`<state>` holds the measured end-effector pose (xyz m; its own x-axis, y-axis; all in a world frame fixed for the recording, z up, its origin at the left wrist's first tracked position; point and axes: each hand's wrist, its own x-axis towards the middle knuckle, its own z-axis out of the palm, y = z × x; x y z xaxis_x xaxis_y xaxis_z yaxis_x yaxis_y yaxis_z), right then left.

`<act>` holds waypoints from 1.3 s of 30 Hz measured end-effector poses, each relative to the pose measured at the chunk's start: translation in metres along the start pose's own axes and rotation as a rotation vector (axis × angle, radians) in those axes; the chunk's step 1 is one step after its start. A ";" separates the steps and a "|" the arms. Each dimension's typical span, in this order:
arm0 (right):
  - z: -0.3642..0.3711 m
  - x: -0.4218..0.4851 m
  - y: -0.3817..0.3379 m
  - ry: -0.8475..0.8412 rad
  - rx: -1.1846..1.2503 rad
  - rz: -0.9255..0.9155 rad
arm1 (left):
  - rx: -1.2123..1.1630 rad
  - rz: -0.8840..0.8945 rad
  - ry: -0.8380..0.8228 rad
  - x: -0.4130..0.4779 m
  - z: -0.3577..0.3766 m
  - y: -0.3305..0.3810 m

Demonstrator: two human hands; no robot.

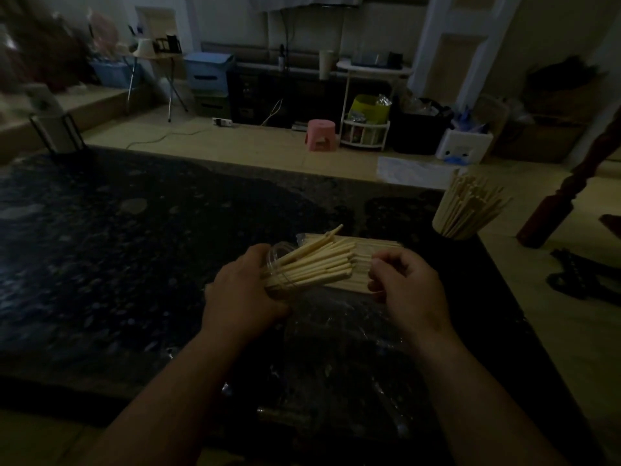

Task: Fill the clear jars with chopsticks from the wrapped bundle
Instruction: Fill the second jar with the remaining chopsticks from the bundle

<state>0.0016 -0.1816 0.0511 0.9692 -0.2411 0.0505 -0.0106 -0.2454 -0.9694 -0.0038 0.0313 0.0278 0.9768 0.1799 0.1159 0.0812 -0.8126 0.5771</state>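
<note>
Chopsticks (316,267) in tipped jar (279,260), L hand (242,294) grip; R hand (406,284) on bundle (366,250).

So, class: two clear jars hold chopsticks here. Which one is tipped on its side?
The jar in the left hand, tilted sideways; the other jar stands upright at the table's right edge.

Dim room – pink stool (321,135) on tan floor (235,142).

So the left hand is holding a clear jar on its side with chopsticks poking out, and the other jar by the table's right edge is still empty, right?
Not quite. The left hand does hold a clear jar on its side with chopsticks poking out, but the head view shows the other jar by the table's right edge already packed with upright chopsticks, not empty.
</note>
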 end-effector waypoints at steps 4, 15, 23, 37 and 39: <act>-0.006 -0.002 0.000 -0.275 -0.101 0.133 | -0.024 -0.031 0.007 0.001 -0.002 0.000; 0.010 -0.014 0.026 -0.533 -0.782 -0.046 | -0.066 -0.070 0.015 0.004 -0.006 0.000; 0.022 -0.017 0.058 -0.679 -0.988 -0.041 | -0.076 -0.101 0.017 0.009 -0.009 -0.007; 0.067 0.027 0.072 -0.330 -1.038 -0.160 | -0.093 -0.119 0.040 0.016 -0.008 -0.005; 0.069 0.035 0.064 -0.372 -1.096 -0.123 | -0.094 -0.118 0.042 0.017 -0.007 -0.006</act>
<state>0.0514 -0.1411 -0.0258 0.9889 0.0869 -0.1202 0.0579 -0.9723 -0.2266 0.0110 0.0435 0.0320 0.9524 0.2956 0.0751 0.1743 -0.7295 0.6613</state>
